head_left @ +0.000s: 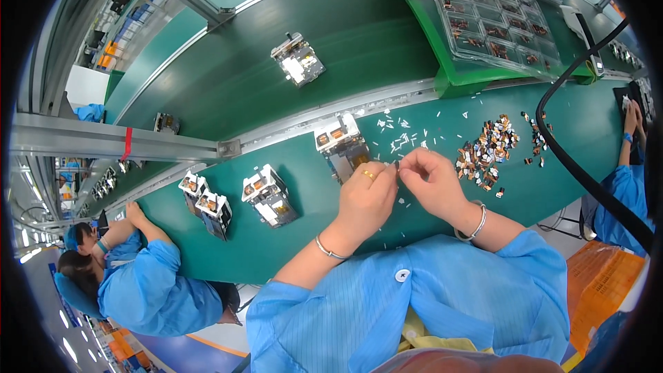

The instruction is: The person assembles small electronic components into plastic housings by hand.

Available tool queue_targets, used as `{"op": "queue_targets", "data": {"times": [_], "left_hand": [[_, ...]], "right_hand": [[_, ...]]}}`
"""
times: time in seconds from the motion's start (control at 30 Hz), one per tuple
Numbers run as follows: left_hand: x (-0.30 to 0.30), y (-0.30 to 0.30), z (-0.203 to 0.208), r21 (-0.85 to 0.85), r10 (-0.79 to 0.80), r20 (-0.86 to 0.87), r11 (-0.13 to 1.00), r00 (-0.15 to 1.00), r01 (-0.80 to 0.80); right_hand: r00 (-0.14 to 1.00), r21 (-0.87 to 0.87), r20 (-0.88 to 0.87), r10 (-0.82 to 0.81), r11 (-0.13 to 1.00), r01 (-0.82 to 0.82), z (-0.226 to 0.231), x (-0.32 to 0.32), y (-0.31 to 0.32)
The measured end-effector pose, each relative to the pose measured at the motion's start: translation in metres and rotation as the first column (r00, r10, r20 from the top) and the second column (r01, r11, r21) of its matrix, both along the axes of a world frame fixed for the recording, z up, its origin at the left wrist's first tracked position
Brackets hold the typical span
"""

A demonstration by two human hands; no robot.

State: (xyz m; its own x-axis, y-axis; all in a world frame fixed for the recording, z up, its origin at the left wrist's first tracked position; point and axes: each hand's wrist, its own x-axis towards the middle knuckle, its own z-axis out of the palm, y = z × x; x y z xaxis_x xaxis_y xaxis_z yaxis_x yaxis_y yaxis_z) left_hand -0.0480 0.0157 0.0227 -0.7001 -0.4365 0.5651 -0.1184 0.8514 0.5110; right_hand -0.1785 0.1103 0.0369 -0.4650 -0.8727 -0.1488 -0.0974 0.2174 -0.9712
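My left hand [368, 197], with a ring on one finger, is closed in a pinch over the green bench. A small dark piece [396, 165] shows at its fingertips, too small to name. My right hand [434, 178] meets it there, thumb and forefinger pinched at the same piece. Just beyond the left hand stands a white-and-black electromechanical unit [338, 141] with copper-coloured parts on top. Loose white slips [402, 139] lie scattered behind my fingers. To the right of my right hand spreads a heap of small black, white and orange parts [489, 148].
Similar units [268, 197] stand at the left, and another unit [298, 60] sits on the green conveyor [359, 34] beyond a metal rail. Clear compartment trays [494, 24] rest on a green stand. A black cable [573, 166] arcs down the right. Co-workers in blue sit at both sides.
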Motion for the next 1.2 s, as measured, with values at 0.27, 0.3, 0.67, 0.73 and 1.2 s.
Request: {"op": "queue_targets", "data": {"times": [0.27,0.3,0.67,0.73,1.2], "left_hand": [[0.016,0.011,0.007,0.820,-0.004,0.042,0.571,0.999,-0.032],[0.018,0.009,0.008,0.986,-0.007,0.000,0.166,1.000,0.001],[0.042,0.002,-0.004,0.581,0.052,-0.492,-0.723,0.869,0.373],[0.050,-0.003,-0.002,0.921,-0.082,-0.214,-0.347,0.973,0.174],[0.048,-0.060,-0.040,0.550,0.144,0.057,0.821,0.988,-0.151]], "right_hand": [[0.844,-0.073,-0.530,-0.087,0.996,0.056,-0.035,-0.016,0.005],[0.845,-0.073,-0.529,-0.081,0.996,0.049,-0.035,-0.018,0.009],[0.930,-0.367,0.149,0.335,0.892,-0.263,-0.020,-0.002,0.000],[0.948,-0.349,0.226,0.224,0.927,-0.136,-0.021,0.000,-0.004],[0.882,-0.248,-0.469,-0.040,0.965,-0.088,-0.043,0.026,-0.082]]}}
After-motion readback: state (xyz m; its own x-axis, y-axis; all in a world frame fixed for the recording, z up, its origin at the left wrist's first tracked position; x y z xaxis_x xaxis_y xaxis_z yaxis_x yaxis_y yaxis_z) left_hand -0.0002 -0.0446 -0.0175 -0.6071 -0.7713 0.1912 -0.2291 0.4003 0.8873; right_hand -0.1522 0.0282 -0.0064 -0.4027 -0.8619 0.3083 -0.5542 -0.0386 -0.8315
